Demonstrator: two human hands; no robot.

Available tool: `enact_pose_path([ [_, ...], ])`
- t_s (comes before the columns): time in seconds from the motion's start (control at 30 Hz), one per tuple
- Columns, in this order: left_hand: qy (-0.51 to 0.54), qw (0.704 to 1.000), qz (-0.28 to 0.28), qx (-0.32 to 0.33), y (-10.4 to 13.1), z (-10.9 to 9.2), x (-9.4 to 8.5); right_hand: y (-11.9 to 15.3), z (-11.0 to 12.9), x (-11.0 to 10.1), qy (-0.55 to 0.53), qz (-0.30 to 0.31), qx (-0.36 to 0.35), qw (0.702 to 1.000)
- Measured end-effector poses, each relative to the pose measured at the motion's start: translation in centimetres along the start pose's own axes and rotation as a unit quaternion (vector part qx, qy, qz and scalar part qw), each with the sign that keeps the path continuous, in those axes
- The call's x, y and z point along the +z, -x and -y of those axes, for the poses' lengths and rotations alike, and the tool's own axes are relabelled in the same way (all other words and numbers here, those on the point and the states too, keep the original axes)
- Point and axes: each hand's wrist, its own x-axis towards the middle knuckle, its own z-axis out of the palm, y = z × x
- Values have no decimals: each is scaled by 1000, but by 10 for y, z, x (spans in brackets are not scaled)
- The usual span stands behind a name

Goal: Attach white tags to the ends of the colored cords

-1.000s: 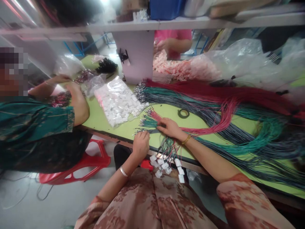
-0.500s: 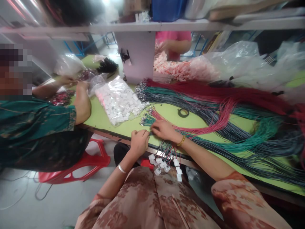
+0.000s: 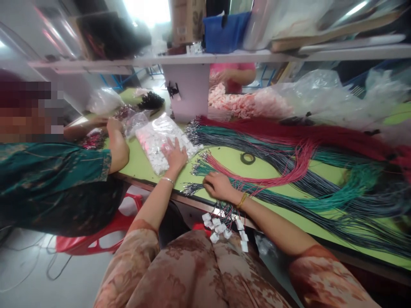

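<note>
Left hand [image 3: 175,157] now splayed on bag [image 3: 153,144]; right [image 3: 219,186] curled, grip unclear; carton lettering [image 3: 189,17] blurred

Site is a wiring-assembly workshop: the tabletop [image 3: 138,161] carries bulk wires [image 3: 272,130] beyond the right grip [image 3: 220,186] and a bag of white parts [image 3: 152,147] beneath the left grip [image 3: 175,157]; a co-worker [image 3: 58,167] sits left of both, another person [image 3: 240,77] beyond, below a loaded shelf [image 3: 244,58].

What I cannot make out
Near the counter's [image 3: 141,162] front edge, the right hand [image 3: 218,187] hides some dark wires [image 3: 194,188]; my view crops the counter's right end.
</note>
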Motion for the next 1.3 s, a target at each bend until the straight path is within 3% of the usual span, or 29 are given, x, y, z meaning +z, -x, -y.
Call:
enact_pose_path([
  [0.1, -44, 998, 31, -39, -20, 3, 1, 2, 0, 1, -3, -8, -4, 1000],
  [0.17, -54, 997, 45, -42, -22, 3, 1, 2, -1, 1, -6, -6, -4, 1000],
  [0.3, -52, 999, -3, 10, 5, -1, 1, 2, -2, 3, -10, -10, -8, 1000],
  [0.5, -69, 997, -27, 36, 47, -12, 2, 1, -6, 8, -9, -23, -16, 1000],
  [0.67, -67, 995, -14, 71, 50, -10, 2, 1, -7, 8, -11, -21, -15, 1000],
  [0.83, -21, 998, -46, 47, 36, -1, 1, 2, -6, 6, -15, -18, -17, 1000],
  [1.03, 25, 981, -50, 185, 42, 4, 3, 2, -6, 5, -18, -19, -16, 1000],
  [1.2, 53, 936, -33, 348, 54, 24, -11, 1, -8, 8, -18, -29, -19, 999],
  [1.27, 60, 933, -43, 353, 46, 34, -23, 1, -7, 8, -21, -32, -18, 999],
  [1.3, 63, 941, -67, 325, 37, 38, -29, 1, -7, 8, -22, -32, -18, 999],
])
